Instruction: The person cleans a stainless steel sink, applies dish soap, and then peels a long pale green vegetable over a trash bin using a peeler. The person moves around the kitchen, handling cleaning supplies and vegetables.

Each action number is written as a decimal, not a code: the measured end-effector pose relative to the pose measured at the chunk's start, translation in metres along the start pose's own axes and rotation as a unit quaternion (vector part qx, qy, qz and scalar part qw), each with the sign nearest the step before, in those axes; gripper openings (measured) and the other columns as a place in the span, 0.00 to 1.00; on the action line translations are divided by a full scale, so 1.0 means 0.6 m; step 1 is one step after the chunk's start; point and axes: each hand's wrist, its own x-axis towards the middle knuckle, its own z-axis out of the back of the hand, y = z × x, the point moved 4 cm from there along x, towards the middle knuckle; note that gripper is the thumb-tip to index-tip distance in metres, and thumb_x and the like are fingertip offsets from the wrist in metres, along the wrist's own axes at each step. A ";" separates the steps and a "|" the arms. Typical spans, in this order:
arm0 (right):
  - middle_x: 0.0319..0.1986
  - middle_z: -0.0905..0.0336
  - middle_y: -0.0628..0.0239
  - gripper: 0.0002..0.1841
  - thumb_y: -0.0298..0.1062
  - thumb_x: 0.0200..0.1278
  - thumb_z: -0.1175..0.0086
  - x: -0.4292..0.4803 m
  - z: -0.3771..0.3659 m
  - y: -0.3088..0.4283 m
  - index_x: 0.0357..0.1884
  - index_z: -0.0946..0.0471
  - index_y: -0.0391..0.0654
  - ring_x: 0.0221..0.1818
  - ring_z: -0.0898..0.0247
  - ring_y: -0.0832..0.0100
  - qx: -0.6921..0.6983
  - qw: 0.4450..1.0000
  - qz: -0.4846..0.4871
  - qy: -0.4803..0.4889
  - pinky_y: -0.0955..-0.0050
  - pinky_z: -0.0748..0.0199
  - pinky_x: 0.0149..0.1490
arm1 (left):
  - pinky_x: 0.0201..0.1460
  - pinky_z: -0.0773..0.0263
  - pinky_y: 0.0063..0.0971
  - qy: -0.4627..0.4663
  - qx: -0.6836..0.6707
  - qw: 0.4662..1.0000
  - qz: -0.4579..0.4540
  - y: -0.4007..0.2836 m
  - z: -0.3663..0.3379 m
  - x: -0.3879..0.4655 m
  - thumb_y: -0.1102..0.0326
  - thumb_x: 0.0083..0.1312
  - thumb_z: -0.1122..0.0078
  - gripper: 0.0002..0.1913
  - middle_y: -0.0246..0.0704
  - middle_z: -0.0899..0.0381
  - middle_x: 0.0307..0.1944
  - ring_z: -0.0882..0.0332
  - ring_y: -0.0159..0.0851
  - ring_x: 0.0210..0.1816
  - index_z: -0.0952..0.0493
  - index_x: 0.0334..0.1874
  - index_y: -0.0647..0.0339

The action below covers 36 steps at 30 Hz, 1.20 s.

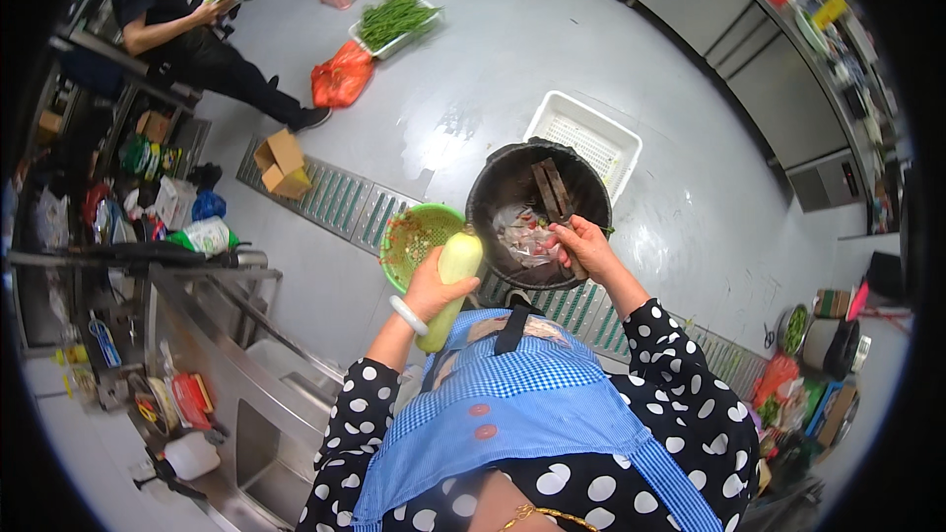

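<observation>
My left hand (431,286) grips a long, pale green gourd (460,260), tilted with its stem end towards the bin. In my right hand (589,250) is a flat, rust-brown peeler (551,188) with a long slot, held by its handle over the bin. The peeler and the gourd are apart. Below them stands a black bin (484,185) lined with a dark bag. Clear plastic and food scraps (526,240) lie inside it. Partly behind my left hand, a green plastic colander (403,225) has red and pale bits stuck to it.
A white plastic basket (584,122) sits behind the bin. A floor drain grate (336,196) carries an open cardboard box (282,166). At the upper left a person (199,52) carries a crate near a red bag (342,75) and greens (395,21). A steel sink (277,451) is at left.
</observation>
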 end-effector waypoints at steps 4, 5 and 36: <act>0.25 0.24 0.67 0.11 0.40 0.64 0.54 -0.047 -0.016 0.030 0.40 0.31 0.43 0.17 0.35 0.82 0.026 1.000 0.009 0.006 0.86 0.37 0.22 | 0.49 0.32 0.25 0.054 0.083 0.995 -0.031 -0.026 -0.025 0.027 0.64 0.46 0.32 0.30 0.35 0.26 0.43 0.27 0.32 0.44 0.33 0.51 0.64; 0.24 0.25 0.68 0.11 0.40 0.65 0.54 -0.057 -0.018 0.032 0.41 0.31 0.43 0.17 0.35 0.83 0.021 1.000 0.015 0.008 0.86 0.37 0.22 | 0.49 0.32 0.25 0.068 0.106 0.992 -0.030 -0.030 -0.030 0.034 0.64 0.46 0.32 0.30 0.36 0.26 0.43 0.27 0.32 0.44 0.33 0.51 0.65; 0.30 0.27 0.55 0.12 0.36 0.54 0.47 -0.148 -0.060 0.026 0.34 0.34 0.41 0.34 0.28 0.53 -0.534 0.808 0.215 -0.123 0.59 0.30 0.37 | 0.42 0.29 0.31 0.108 0.218 0.959 -0.148 -0.046 -0.112 0.035 0.56 0.43 0.32 0.29 0.43 0.22 0.38 0.23 0.46 0.40 0.30 0.47 0.60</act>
